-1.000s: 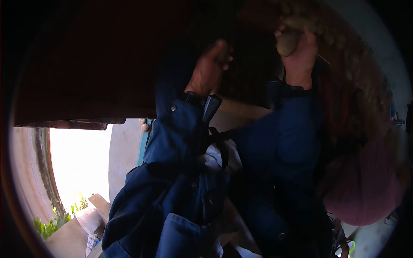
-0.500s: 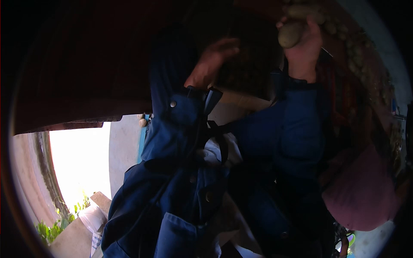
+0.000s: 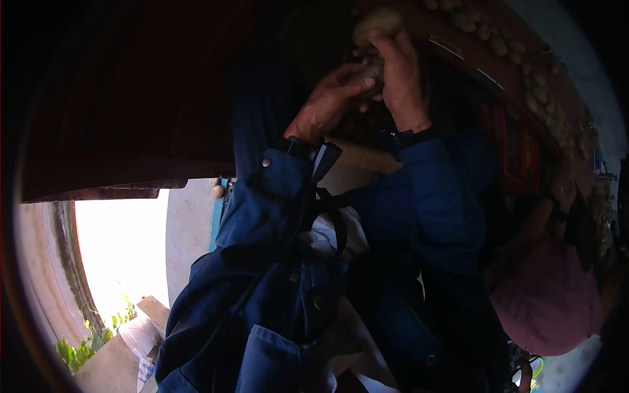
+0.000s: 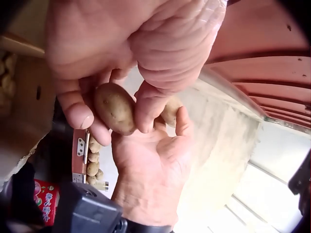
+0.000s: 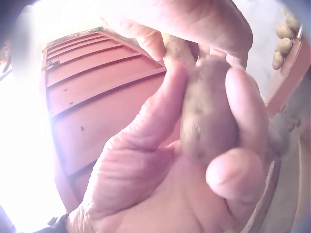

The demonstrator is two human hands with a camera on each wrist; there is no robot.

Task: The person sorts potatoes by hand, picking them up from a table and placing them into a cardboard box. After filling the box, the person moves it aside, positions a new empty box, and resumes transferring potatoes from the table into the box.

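Both hands meet at the upper middle of the head view, with brown potatoes between them. My left hand (image 3: 331, 101) pinches a potato (image 4: 115, 108) between thumb and fingers, close over the right palm. My right hand (image 3: 403, 85) is turned palm toward the left one, its thumb and fingers curled about a potato (image 5: 209, 111) in the right wrist view. A larger potato (image 3: 377, 26) shows past the right fingertips in the head view. Part of a potato (image 4: 171, 110) shows behind the left thumb in the left wrist view.
More potatoes (image 3: 498, 44) line a reddish ledge (image 3: 452, 46) at upper right. A cardboard box (image 3: 360, 154) lies below the hands. A pink hat (image 3: 550, 295) is at lower right. Red ribbed panels (image 5: 107, 107) and a red printed package (image 4: 46, 201) show in the wrist views.
My right hand, carrying potatoes, has moved left and met the left hand. The left hand has closed on a potato there.
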